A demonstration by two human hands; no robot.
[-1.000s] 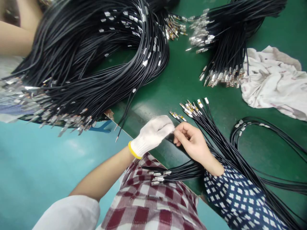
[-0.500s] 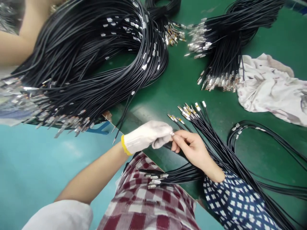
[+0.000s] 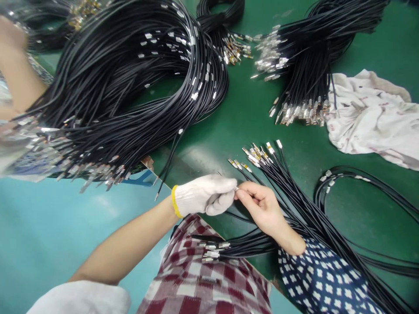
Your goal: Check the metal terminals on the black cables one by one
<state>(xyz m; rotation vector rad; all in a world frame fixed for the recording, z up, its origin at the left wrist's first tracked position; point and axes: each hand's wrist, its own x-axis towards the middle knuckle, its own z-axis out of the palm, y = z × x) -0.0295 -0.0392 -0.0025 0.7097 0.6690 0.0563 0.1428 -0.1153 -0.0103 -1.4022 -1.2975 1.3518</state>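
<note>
My left hand (image 3: 207,195), in a white knit glove with a yellow cuff, is closed on a thin black cable, most of it hidden by the fingers. My right hand (image 3: 263,209) is bare. Its thumb and forefinger pinch the small silvery metal connector (image 3: 236,189) that shows between both hands, the fingertips nearly touching the glove. Under and beyond my right hand lies a bundle of black cables (image 3: 294,192) with metal connectors at their ends. A second group of cable ends (image 3: 212,252) points left near the table edge, over my checked apron (image 3: 196,283).
A large heap of black cables (image 3: 131,104) fills the left side, its ends hanging over the table edge. More cables (image 3: 304,83) lie at the back right beside a crumpled white cloth (image 3: 373,117). A looped cable bunch (image 3: 343,174) lies right. Another person's arm (image 3: 19,74) shows far left.
Both my hands stay together at the connector, with only a slight shift. The other person's arm at the far left has moved. The view has shifted slightly.
</note>
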